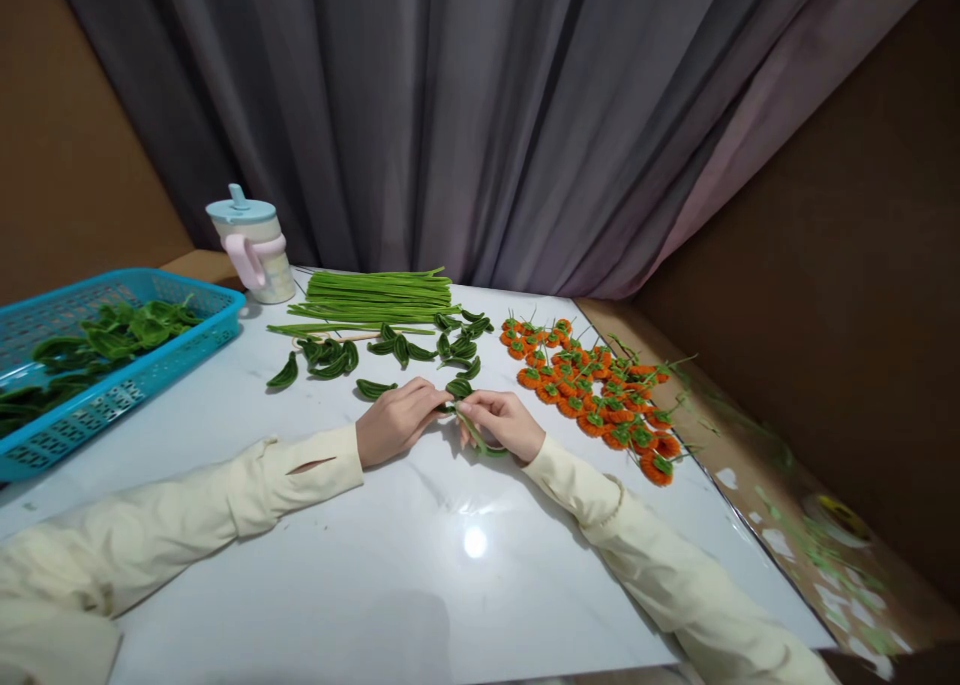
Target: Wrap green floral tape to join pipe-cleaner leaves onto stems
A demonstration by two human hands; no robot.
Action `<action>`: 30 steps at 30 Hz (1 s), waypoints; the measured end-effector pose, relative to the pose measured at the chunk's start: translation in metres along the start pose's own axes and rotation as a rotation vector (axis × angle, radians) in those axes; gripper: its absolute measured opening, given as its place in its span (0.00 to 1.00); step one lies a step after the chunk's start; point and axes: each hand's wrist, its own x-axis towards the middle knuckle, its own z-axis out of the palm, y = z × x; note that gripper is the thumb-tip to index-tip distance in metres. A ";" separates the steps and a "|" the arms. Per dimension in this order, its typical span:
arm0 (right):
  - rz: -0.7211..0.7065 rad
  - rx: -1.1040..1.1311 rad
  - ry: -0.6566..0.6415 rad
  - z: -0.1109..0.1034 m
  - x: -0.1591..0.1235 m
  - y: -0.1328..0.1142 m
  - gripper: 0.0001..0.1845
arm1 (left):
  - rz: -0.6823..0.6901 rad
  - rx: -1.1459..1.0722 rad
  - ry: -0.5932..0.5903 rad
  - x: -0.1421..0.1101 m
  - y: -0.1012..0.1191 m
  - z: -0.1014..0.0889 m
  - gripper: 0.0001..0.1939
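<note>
My left hand [403,421] and my right hand [504,423] meet above the white tabletop, fingertips pinched together. Between them is a green chenille leaf [459,389], dark and fuzzy, with both hands closed on it. A lighter green strip [491,452] hangs below my right fingers; where it joins the leaf is hidden. Just beyond my left fingers lies a loose dark green leaf [375,390]. More curled leaves [401,348] are scattered behind the hands, in front of a bundle of bright green chenille stems [379,297].
Rows of orange fuzzy pieces with green tops [592,420] cover the table's right side. At left stands a blue perforated basket [217,335] with green leaves in it. Behind it is a lidded cup [259,250]. Scraps and a tape roll [836,520] lie right of the table; a grey curtain [450,115] hangs behind.
</note>
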 end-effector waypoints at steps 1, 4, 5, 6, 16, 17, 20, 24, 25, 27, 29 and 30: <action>0.013 -0.002 0.010 0.000 0.000 0.000 0.18 | 0.005 0.005 0.007 0.000 0.000 0.000 0.09; 0.057 -0.013 0.057 0.002 -0.001 0.000 0.19 | 0.015 0.023 0.024 0.001 0.001 0.000 0.09; 0.066 -0.019 0.078 0.002 -0.002 0.000 0.19 | 0.017 0.028 0.026 0.001 0.001 0.000 0.09; 0.074 -0.027 0.096 0.003 -0.002 0.000 0.20 | 0.018 0.031 0.027 0.001 0.001 0.000 0.09; 0.088 -0.041 0.109 0.005 0.000 -0.002 0.19 | 0.121 0.084 0.059 0.000 -0.002 -0.001 0.09; 0.081 -0.028 0.095 0.005 0.000 -0.002 0.19 | 0.119 0.081 0.060 0.000 -0.002 -0.001 0.09; 0.059 0.009 0.064 0.003 0.002 0.000 0.18 | 0.110 0.067 0.066 0.000 -0.001 -0.001 0.09; 0.031 -0.027 0.028 0.000 0.003 0.002 0.18 | 0.116 0.063 0.057 0.000 0.000 -0.001 0.09; 0.029 -0.040 0.021 0.000 0.003 0.002 0.18 | 0.117 0.061 0.056 0.000 0.000 -0.001 0.09; 0.026 -0.049 0.014 -0.001 0.003 0.002 0.19 | 0.116 0.057 0.060 0.001 0.000 -0.001 0.09; 0.017 -0.039 0.020 -0.001 0.003 0.002 0.18 | 0.117 0.057 0.064 0.000 0.000 -0.001 0.08; 0.015 -0.028 0.024 -0.001 0.003 0.002 0.18 | 0.118 0.061 0.064 0.000 -0.001 -0.001 0.09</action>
